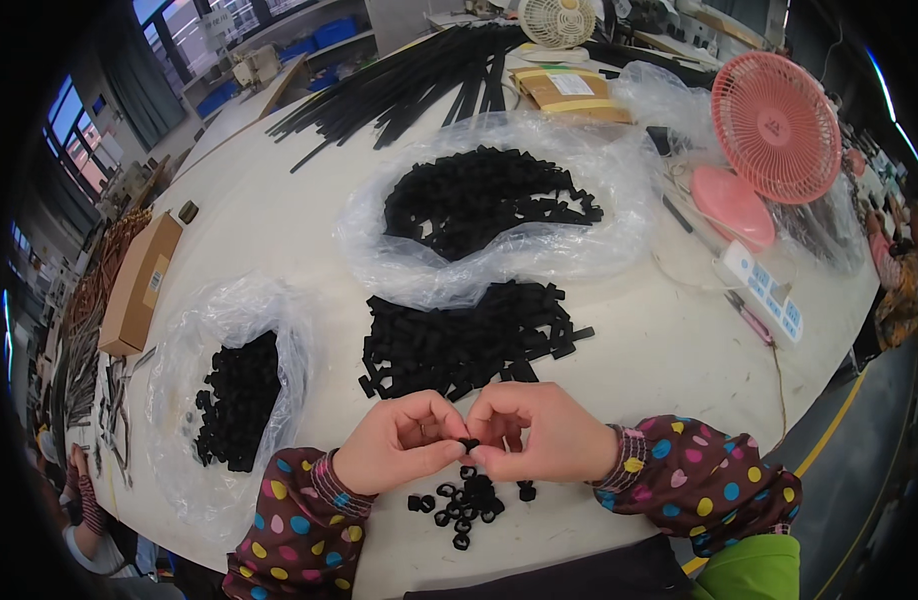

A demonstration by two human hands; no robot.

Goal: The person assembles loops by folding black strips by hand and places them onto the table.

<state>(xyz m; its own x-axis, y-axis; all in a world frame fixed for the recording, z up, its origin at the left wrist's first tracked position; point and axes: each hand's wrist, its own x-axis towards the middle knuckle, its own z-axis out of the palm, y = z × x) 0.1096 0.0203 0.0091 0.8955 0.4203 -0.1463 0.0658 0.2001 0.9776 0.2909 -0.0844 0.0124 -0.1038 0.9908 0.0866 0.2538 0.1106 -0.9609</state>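
Pink fan [776,125] stands at table's [279,210] far right, w/ white power strip [766,290] just in front and a pink pen [749,320] beside it. Long black strips [419,80] lie fanned across far edge, near a brown envelope [569,92]. White fan [559,20] behind that. Cardboard box [139,283] sits at left edge; metal bits beyond it too blurred to tell. Windows [69,130] upper left.

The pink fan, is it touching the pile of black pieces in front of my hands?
Apart. The head view shows bare white table between the pink fan and the pile of black pieces.
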